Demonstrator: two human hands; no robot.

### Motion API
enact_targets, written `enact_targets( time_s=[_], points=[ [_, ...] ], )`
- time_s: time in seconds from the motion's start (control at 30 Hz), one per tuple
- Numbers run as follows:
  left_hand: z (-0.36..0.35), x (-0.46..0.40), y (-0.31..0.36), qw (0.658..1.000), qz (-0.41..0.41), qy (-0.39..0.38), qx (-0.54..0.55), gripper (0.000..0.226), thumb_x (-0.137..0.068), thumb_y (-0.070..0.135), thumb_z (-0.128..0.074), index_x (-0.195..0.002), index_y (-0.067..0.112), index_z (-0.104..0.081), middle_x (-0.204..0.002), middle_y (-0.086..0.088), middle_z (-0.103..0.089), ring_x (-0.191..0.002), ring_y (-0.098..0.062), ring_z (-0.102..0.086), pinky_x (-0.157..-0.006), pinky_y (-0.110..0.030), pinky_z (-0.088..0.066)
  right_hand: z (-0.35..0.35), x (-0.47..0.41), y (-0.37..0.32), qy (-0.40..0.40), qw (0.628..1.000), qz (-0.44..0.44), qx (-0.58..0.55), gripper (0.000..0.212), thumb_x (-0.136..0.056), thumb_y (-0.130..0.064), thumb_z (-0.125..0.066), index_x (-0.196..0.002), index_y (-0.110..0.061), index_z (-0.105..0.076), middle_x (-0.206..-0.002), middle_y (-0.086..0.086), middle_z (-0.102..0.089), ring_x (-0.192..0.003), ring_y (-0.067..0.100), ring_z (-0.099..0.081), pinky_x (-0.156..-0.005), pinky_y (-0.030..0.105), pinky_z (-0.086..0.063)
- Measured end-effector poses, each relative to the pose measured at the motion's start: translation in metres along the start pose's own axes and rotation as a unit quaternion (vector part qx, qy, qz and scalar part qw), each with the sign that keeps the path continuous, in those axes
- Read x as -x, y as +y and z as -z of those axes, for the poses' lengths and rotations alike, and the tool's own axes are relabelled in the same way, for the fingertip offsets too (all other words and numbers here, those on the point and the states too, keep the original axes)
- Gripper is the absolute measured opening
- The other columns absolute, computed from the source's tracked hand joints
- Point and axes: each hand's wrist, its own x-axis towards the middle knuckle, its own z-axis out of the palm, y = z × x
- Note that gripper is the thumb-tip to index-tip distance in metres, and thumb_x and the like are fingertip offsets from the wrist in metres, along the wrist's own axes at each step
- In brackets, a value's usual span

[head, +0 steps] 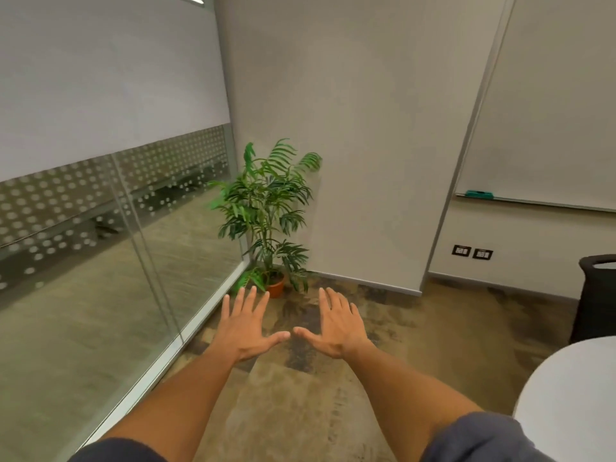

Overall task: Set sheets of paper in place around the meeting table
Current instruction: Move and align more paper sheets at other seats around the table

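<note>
Both arms are stretched out in front of me over the carpet, palms down. My left hand (248,323) is open with fingers spread and holds nothing. My right hand (336,323) is open beside it, thumbs almost touching, also holding nothing. The rounded white edge of the meeting table (573,405) shows at the lower right, well to the right of my hands. No sheet of paper is in view.
A glass partition (100,245) with a metal floor rail runs along the left. A potted plant (266,215) stands in the corner ahead. A whiteboard (550,105) hangs on the right wall, and a black bin (596,298) stands below it by the table.
</note>
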Motion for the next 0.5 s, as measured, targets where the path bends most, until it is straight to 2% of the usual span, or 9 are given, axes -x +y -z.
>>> enact_targets(
  time_s=[0.17,0.5],
  points=[
    [-0.011,-0.115,0.036,0.998,-0.051,0.0,0.027,0.126,-0.059,0.101,-0.003,-0.159,0.024,0.003,-0.167,-0.008,0.009,-0.152,-0.028,0.017,-0.12,-0.054,0.013,0.003,-0.075,0.07,0.019,0.998,-0.048,0.026,0.119,-0.074,-0.095,-0.013,-0.162,-0.015,-0.005,-0.169,0.012,0.001,-0.155,0.031,0.006,-0.125,0.052,0.001],
    [-0.018,-0.363,0.087,0.985,-0.174,0.003,0.001,0.126,-0.059,0.103,0.0,-0.158,0.025,0.008,-0.166,-0.008,0.012,-0.151,-0.029,0.02,-0.119,-0.057,0.016,0.015,-0.22,0.194,0.025,0.983,-0.182,0.029,0.116,-0.076,-0.093,-0.013,-0.162,-0.015,-0.005,-0.168,0.014,0.008,-0.154,0.032,0.015,-0.124,0.053,0.004]
  ],
)
